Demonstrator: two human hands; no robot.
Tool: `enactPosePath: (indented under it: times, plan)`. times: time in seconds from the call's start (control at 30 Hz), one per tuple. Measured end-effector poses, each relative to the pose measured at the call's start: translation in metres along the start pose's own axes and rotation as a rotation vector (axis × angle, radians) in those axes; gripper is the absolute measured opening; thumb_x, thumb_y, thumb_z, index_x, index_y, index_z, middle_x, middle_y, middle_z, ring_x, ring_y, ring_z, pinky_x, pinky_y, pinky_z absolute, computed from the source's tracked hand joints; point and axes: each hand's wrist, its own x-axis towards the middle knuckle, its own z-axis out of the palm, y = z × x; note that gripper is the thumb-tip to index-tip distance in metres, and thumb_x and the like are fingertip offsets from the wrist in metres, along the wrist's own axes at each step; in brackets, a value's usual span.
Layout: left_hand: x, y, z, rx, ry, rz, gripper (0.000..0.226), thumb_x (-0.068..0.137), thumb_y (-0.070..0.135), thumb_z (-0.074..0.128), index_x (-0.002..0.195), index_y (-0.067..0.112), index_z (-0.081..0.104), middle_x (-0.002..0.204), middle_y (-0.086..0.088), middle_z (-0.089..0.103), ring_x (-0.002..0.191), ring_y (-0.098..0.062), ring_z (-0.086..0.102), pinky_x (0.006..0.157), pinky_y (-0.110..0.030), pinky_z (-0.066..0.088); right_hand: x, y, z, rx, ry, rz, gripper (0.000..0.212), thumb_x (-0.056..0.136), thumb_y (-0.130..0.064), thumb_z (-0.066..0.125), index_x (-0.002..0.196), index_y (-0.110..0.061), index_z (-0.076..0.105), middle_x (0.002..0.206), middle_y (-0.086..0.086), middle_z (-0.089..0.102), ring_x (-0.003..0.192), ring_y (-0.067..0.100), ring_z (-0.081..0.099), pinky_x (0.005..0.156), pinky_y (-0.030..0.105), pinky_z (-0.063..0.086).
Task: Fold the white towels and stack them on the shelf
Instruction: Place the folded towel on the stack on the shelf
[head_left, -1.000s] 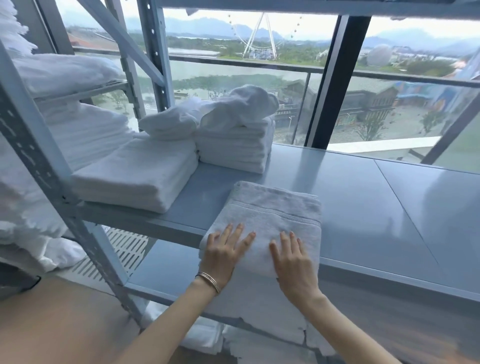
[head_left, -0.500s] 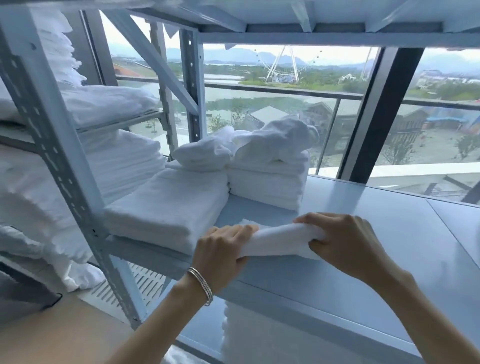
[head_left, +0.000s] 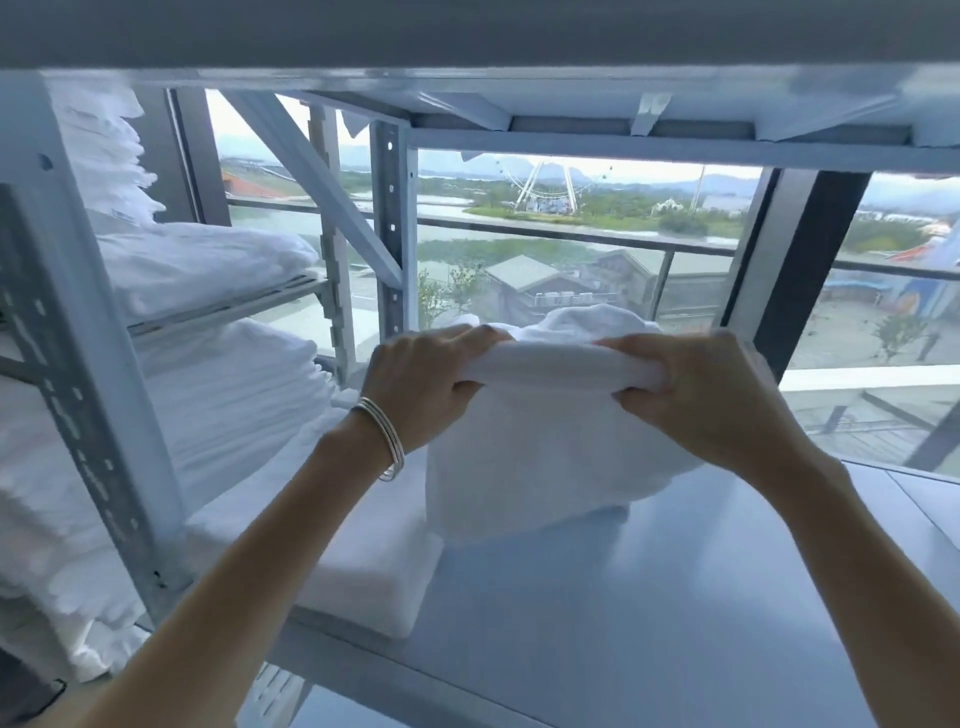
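Observation:
A folded white towel hangs lifted above the grey shelf. My left hand grips its upper left end and my right hand grips its upper right end, fingers curled round the fold. The towel's lower part droops towards the shelf surface. Behind it the top of a towel stack at the back of the shelf shows, the rest hidden by the held towel. A low stack of folded towels lies on the shelf at the left, under my left forearm.
A metal upright of the rack stands at the left, with piled white linen on the neighbouring shelves beyond it. The upper shelf's underside runs overhead. A rear post and a window are behind.
Both hands went from pressing flat on the towel at the shelf's front edge to gripping its ends. They have raised it and carried it back, up to the rear stack's height.

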Motion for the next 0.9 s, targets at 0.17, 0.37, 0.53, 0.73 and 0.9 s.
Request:
enactPosePath:
  times: [0.17,0.37,0.53,0.73,0.9]
  plan:
    - [0.043,-0.048,-0.028,-0.043,-0.014,-0.043,0.035,0.087,0.034,0.058,0.122,0.029,0.058,0.113,0.003,0.067,0.099,-0.031,0.063,0.076,-0.040,0.049,0.055,-0.035,-0.008,0.019,0.063,-0.011,0.042,0.070,-0.020,0.069,0.109,-0.038,0.066,0.083,0.006,0.070,0.084,0.030,0.062,0.084,0.043,0.050]
    - [0.074,-0.109,-0.063,0.160,0.256,0.023,0.041,0.080,0.006,0.055,0.115,0.024,0.064,0.105,-0.004,0.069,0.095,-0.033,0.062,0.078,-0.040,0.046,0.102,-0.092,0.009,0.078,0.307,-0.014,0.041,0.070,-0.021,0.064,0.108,-0.036,0.066,0.086,0.004,0.071,0.081,0.030,0.063,0.077,0.040,0.052]
    - [-0.073,-0.138,-0.017,0.338,0.399,-0.219,0.042,0.071,-0.007,0.050,0.102,0.014,0.066,0.102,-0.009,0.067,0.099,-0.031,0.051,0.089,-0.041,0.037,0.031,-0.141,0.136,-0.084,0.352,-0.342,0.050,0.062,-0.017,0.063,0.111,-0.029,0.065,0.101,-0.010,0.069,0.074,0.017,0.068,0.049,0.025,0.051]
    - [-0.231,-0.134,0.042,0.109,-0.176,-0.299,0.055,0.070,0.001,0.031,0.109,0.015,0.067,0.112,-0.007,0.067,0.103,-0.029,0.063,0.092,-0.038,0.037,-0.068,-0.132,0.251,-0.110,0.048,-0.440,0.058,0.057,-0.018,0.076,0.110,-0.027,0.056,0.108,-0.005,0.065,0.103,0.020,0.062,0.081,0.029,0.050]
    - [-0.213,-0.139,0.028,0.040,-0.173,-0.320,0.055,0.072,0.002,0.026,0.102,0.011,0.071,0.105,-0.008,0.070,0.098,-0.027,0.066,0.089,-0.042,0.051,-0.049,-0.131,0.230,-0.074,-0.249,-0.147,0.071,0.065,-0.040,0.076,0.129,-0.029,0.048,0.135,0.003,0.050,0.134,0.031,0.036,0.099,0.067,0.030]
